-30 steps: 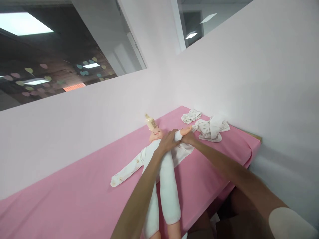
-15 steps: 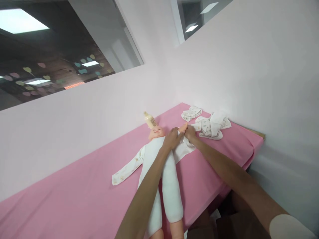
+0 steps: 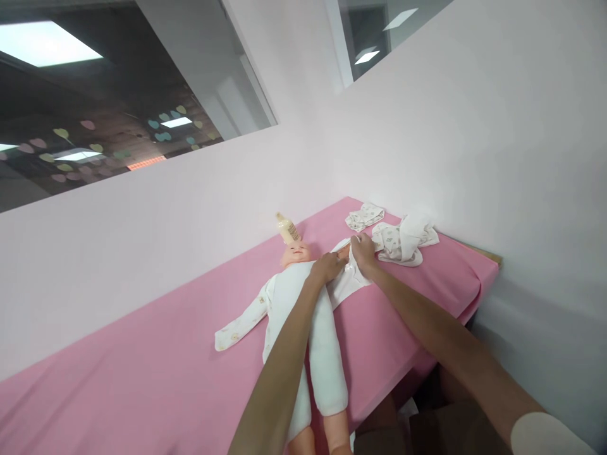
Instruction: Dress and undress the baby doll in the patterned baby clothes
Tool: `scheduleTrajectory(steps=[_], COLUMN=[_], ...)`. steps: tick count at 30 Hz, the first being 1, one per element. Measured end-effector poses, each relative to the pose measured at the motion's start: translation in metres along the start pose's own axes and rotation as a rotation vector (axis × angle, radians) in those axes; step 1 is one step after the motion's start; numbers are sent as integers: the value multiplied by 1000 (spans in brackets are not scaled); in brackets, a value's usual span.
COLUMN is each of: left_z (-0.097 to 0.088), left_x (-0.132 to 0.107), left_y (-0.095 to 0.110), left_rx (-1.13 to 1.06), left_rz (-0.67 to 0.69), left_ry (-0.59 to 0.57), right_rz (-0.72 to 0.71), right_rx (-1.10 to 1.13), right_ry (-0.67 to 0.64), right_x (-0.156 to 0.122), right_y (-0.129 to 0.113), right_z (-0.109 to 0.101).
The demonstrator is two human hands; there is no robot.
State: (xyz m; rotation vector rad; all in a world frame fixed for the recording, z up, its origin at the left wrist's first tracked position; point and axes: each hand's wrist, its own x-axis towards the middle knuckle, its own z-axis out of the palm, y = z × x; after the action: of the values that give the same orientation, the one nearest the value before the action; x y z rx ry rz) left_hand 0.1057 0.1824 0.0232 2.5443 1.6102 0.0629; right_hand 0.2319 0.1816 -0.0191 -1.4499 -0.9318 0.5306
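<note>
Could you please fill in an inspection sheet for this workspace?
Surface: pink cover, creased in places.
Job's things: doll lying on its back; printed garment with one sleeve over the doll's arm on the picture's left.
Clutter: bottle by the doll's head; folded cloth and crumpled cloth near the right-hand wall.
Hands: left hand holds the doll's other arm; right hand grips white fabric beside it.
Cables: nothing seen.
Surroundings: pale walls; windows showing ceiling lights.
</note>
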Motion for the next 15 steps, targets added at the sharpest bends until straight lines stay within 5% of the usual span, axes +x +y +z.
scheduleTrajectory(steps=[6,15], left_z=[6,-6], left_x=[7,-16], left_y=[-2,-8], left_rx=[22,133], left_rz=[-84,3], left_ry=[107,40], right_rz=[-205,-160], right_rx=[-145,-209], right_ry=[-171,-362], right_x=[-22,-45], right_y=[-14,-4], right_z=[2,3])
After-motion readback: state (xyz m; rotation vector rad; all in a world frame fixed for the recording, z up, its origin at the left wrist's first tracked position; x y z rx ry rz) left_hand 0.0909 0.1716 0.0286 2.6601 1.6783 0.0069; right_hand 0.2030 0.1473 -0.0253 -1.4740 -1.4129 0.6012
